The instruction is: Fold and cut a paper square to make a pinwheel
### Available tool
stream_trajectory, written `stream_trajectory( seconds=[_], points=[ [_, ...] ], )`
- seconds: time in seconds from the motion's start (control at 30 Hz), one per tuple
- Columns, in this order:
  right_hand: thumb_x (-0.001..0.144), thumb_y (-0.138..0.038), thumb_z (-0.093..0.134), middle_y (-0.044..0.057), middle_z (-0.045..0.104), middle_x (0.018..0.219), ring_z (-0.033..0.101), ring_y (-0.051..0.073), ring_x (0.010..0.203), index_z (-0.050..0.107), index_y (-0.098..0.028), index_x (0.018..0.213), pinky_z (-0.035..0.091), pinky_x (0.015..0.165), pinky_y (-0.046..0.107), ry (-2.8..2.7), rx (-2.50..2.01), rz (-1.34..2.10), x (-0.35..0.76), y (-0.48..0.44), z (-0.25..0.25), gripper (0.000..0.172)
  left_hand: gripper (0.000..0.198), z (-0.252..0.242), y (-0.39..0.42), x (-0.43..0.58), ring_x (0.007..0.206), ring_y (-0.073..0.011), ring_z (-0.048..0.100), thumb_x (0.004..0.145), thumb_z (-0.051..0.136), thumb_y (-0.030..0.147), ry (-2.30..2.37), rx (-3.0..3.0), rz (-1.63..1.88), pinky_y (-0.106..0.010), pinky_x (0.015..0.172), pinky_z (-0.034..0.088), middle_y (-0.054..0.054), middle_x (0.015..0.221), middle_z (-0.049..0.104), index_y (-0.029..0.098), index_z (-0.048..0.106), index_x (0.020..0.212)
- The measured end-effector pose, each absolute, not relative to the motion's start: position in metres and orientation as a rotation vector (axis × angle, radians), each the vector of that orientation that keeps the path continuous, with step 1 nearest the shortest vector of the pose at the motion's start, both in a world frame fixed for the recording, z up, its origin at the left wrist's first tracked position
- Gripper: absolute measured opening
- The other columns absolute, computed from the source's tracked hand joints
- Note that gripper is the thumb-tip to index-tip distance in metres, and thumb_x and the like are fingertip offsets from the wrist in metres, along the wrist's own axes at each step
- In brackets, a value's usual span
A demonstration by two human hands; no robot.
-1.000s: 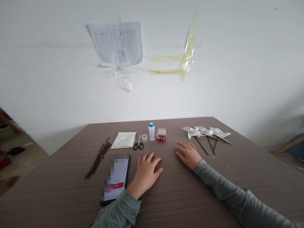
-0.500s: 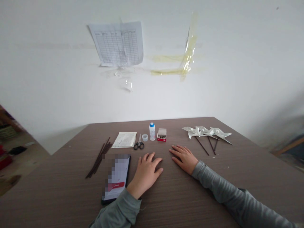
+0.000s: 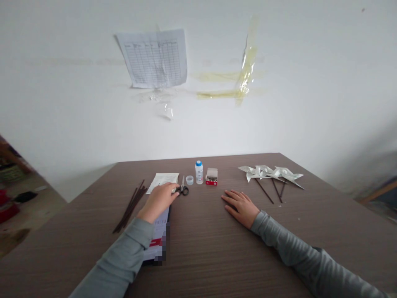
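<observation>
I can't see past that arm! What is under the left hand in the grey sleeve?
Under the left hand, the bottom of a white printed paper sheet disappears, and the grey sleeve covers part of a black phone. The covered parts cannot be seen.

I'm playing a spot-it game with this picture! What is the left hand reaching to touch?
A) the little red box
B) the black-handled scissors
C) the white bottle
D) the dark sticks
B. The fingertips of the left hand are right at the finger loops of the black-handled scissors, while the white bottle and the little red box stand farther along.
</observation>
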State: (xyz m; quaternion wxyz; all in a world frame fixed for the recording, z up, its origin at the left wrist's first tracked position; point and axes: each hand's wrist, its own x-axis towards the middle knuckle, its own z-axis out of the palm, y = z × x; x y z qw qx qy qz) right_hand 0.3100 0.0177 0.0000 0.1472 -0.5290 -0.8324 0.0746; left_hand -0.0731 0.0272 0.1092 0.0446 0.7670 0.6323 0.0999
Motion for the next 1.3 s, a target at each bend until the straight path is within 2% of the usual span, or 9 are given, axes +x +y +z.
stream_trajectory(
  seconds=[0.17, 0.3, 0.37, 0.57, 0.67, 0.87, 1.0, 1.3],
  points=[
    [0.126, -0.035, 0.069, 0.013, 0.073, 0.194, 0.066, 0.043, 0.184, 0.084, -0.036, 0.179, 0.054, 0.152, 0.075, -2.394, -1.522, 0.206, 0.311, 0.018, -0.001, 0.055, 0.043, 0.104, 0.053, -0.103, 0.157, -0.0370, 0.087, 0.112, 0.074, 0.022, 2.089, 2.308, 0.287, -0.042, 0.137, 0.063, -0.013, 0.165, 0.094, 0.027, 0.097, 0.148],
    [0.127, -0.039, 0.072, 0.013, 0.074, 0.193, 0.067, 0.044, 0.183, 0.084, -0.037, 0.179, 0.054, 0.152, 0.075, -2.384, -1.503, 0.207, 0.314, 0.023, -0.007, 0.053, 0.043, 0.096, 0.061, -0.108, 0.164, -0.0388, 0.084, 0.106, 0.084, 0.024, 2.115, 2.279, 0.282, -0.049, 0.140, 0.061, -0.010, 0.167, 0.093, 0.033, 0.097, 0.146],
    [0.126, -0.042, 0.074, 0.013, 0.074, 0.193, 0.067, 0.046, 0.183, 0.085, -0.037, 0.178, 0.054, 0.152, 0.077, -2.383, -1.485, 0.224, 0.316, 0.026, -0.011, 0.053, 0.040, 0.093, 0.065, -0.109, 0.165, -0.0394, 0.083, 0.107, 0.085, 0.024, 2.129, 2.258, 0.269, -0.049, 0.141, 0.061, -0.010, 0.166, 0.094, 0.032, 0.099, 0.143],
    [0.126, -0.045, 0.072, 0.013, 0.073, 0.194, 0.066, 0.048, 0.183, 0.084, -0.039, 0.178, 0.054, 0.151, 0.081, -2.386, -1.424, 0.243, 0.319, 0.031, -0.019, 0.054, 0.034, 0.088, 0.070, -0.112, 0.159, -0.0352, 0.088, 0.111, 0.080, 0.023, 2.111, 2.249, 0.244, -0.039, 0.138, 0.062, -0.008, 0.160, 0.096, 0.031, 0.103, 0.134],
    [0.126, -0.045, 0.070, 0.015, 0.072, 0.194, 0.065, 0.049, 0.184, 0.084, -0.036, 0.179, 0.052, 0.151, 0.084, -2.383, -1.428, 0.251, 0.318, 0.030, -0.019, 0.055, 0.035, 0.087, 0.072, -0.113, 0.158, -0.0348, 0.089, 0.113, 0.076, 0.022, 2.108, 2.251, 0.234, -0.039, 0.137, 0.062, -0.008, 0.158, 0.097, 0.031, 0.103, 0.134],
    [0.126, -0.043, 0.068, 0.017, 0.070, 0.195, 0.063, 0.050, 0.185, 0.083, -0.034, 0.180, 0.050, 0.152, 0.086, -2.389, -1.453, 0.272, 0.317, 0.029, -0.016, 0.057, 0.033, 0.088, 0.077, -0.114, 0.141, -0.0364, 0.096, 0.113, 0.070, 0.022, 2.145, 2.235, 0.218, -0.037, 0.118, 0.068, -0.013, 0.136, 0.103, 0.027, 0.103, 0.115],
    [0.125, -0.042, 0.071, 0.014, 0.073, 0.194, 0.065, 0.048, 0.184, 0.085, -0.039, 0.178, 0.052, 0.151, 0.083, -2.381, -1.433, 0.270, 0.318, 0.028, -0.014, 0.055, 0.027, 0.090, 0.077, -0.114, 0.132, -0.0375, 0.098, 0.108, 0.076, 0.026, 2.177, 2.214, 0.252, -0.035, 0.110, 0.068, -0.014, 0.127, 0.104, 0.028, 0.102, 0.103],
    [0.127, -0.045, 0.070, 0.014, 0.070, 0.197, 0.062, 0.048, 0.187, 0.081, -0.036, 0.183, 0.049, 0.154, 0.081, -2.399, -1.495, 0.276, 0.315, 0.026, -0.009, 0.058, 0.018, 0.094, 0.074, -0.113, 0.132, -0.0403, 0.098, 0.100, 0.087, 0.024, 2.235, 2.151, 0.379, -0.040, 0.119, 0.070, -0.013, 0.122, 0.104, 0.029, 0.101, 0.090]
  ],
)
